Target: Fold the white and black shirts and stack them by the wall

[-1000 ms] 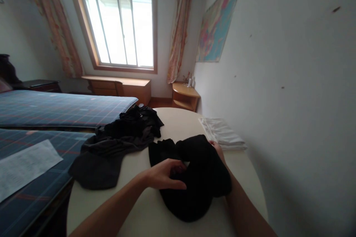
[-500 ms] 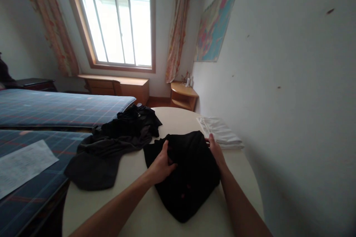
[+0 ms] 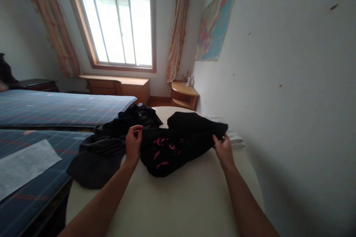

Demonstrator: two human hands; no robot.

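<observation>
A black garment with a pink print stretches between my two hands above the round pale table. My left hand is closed on its left edge, with the fingers pinched at the cloth. At the right end, my right hand pinches a corner between thumb and fingers. The exact kind of garment cannot be made out. Left of my left hand lies a heap of dark clothes, black at the back and dark grey in front. Behind the garment's right end, a folded white cloth is partly covered.
Beside the table on the left are blue plaid mattresses, one with a printed sheet of paper on it. A white wall runs close along the right. A wooden corner shelf and a low desk stand beyond.
The black garment has been raised and spread sideways, so its pink print now shows. My left hand moved left and up to its edge; my right hand moved slightly right with a corner.
</observation>
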